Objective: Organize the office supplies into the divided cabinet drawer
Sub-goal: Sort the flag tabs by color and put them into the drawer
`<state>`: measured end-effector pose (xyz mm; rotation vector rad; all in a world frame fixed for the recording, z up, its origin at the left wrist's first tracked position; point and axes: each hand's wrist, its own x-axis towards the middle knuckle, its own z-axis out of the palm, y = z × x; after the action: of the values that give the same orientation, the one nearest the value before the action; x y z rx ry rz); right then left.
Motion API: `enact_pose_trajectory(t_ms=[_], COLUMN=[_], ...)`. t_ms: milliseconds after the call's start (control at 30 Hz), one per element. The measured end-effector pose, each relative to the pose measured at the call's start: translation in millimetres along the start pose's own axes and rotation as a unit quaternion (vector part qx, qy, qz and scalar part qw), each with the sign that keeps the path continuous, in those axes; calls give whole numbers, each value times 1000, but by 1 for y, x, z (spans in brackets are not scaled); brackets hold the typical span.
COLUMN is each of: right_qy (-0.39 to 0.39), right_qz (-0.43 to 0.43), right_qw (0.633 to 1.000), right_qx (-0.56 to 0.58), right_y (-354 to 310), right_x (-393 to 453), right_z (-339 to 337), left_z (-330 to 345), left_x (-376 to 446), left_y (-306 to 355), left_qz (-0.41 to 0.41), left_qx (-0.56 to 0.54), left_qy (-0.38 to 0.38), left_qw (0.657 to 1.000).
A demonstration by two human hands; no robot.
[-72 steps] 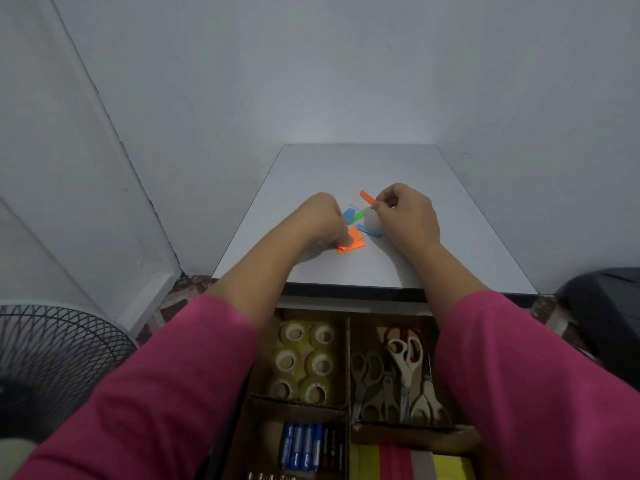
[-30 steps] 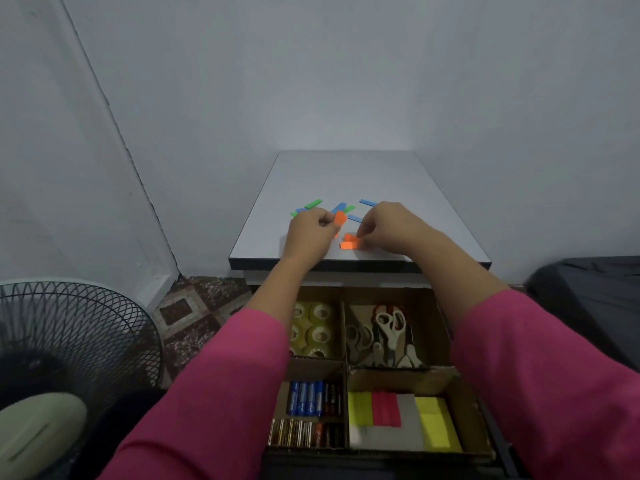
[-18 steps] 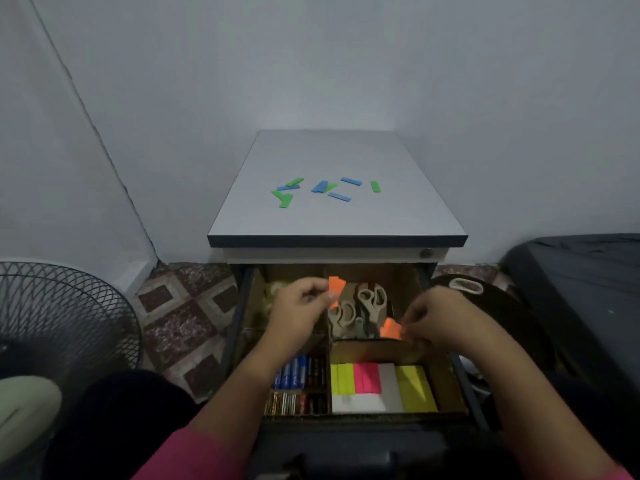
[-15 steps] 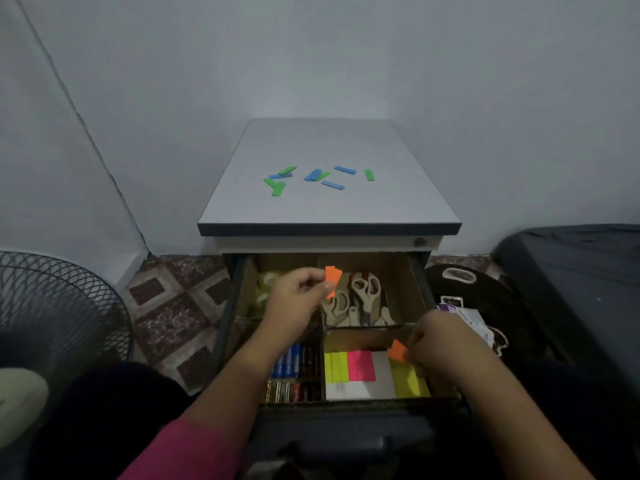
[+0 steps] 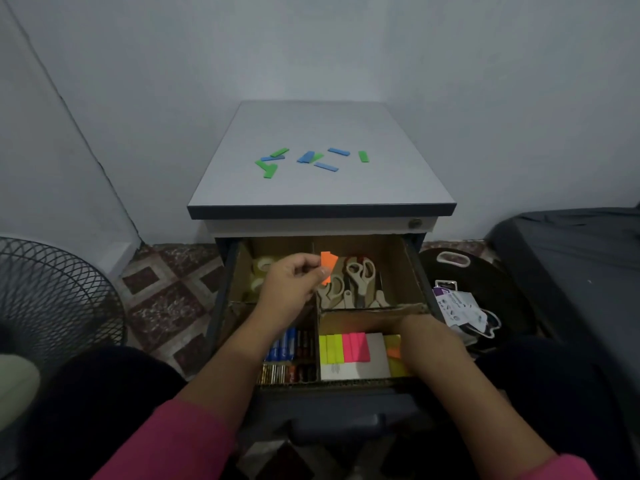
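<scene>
The divided cabinet drawer [image 5: 227, 282] stands pulled out below the grey cabinet top [image 5: 322, 133]. My left hand [image 5: 294, 285] pinches a few orange sticky tabs [image 5: 327, 266] above the scissors [image 5: 360, 275] in the back right compartment. My right hand [image 5: 427, 341] is low in the front right compartment, holding orange tabs [image 5: 394, 352] down beside the yellow and pink sticky notes [image 5: 343, 348]. Tape rolls [image 5: 258, 270] fill the back left compartment, batteries [image 5: 289, 355] the front left. Several green and blue tabs [image 5: 311, 159] lie scattered on the cabinet top.
A black wire fan guard [image 5: 52, 299] stands at the left on the patterned tile floor [image 5: 166, 299]. A dark bag with a white handle and loose papers [image 5: 460, 306] lies right of the drawer. A dark bed edge [image 5: 571, 271] is at far right.
Both hands carried the orange tabs from the cabinet top down to the drawer. My right hand has since dropped into the front right compartment; my left hand hovers over the scissors.
</scene>
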<state>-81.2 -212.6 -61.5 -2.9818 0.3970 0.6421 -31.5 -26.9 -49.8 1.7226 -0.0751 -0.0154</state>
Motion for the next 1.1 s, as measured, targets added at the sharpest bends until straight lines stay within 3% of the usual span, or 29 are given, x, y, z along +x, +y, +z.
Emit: enact_pose_trajectory(t_ms=[200, 333, 400, 467, 533, 600, 633, 733, 833, 967, 1100], right_qy=[-5, -54, -74, -27, -36, -114, -117, -72, -97, -54, -73], right_qz=[-16, 10, 26, 6, 16, 60, 61, 41, 28, 7, 3], right_qw=[1000, 998, 996, 990, 971, 951, 946, 944, 943, 950, 958], right_qx=[-1, 18, 50, 137, 236, 280, 296, 319, 319, 308, 277], right_y=[2, 3, 10, 22, 30, 32, 32, 36, 41, 46, 44], right_x=[-9, -9, -10, -9, -10, -14, -14, -13, -11, -7, -6], right_z=[-8, -24, -37, -47, -60, -70, -72, -72, -68, -60, -61], left_z=[2, 1, 2, 8, 21, 39, 49, 76, 92, 96, 82], left_x=[0, -2, -5, -10, -16, -18, -18, -18, -17, -17, -15], left_y=[-2, -3, -2, 2, 5, 5, 3, 1, 3, -3, -1], left_qz=[3, 11, 27, 48, 95, 168, 196, 244, 259, 267, 251], left_qx=[9, 22, 46, 100, 207, 343, 389, 462, 500, 501, 439], left_qy=[-14, -28, -68, -150, -249, -314, -335, -391, -409, -409, -366], left_qw=[1000, 999, 996, 983, 941, 869, 835, 758, 718, 715, 781])
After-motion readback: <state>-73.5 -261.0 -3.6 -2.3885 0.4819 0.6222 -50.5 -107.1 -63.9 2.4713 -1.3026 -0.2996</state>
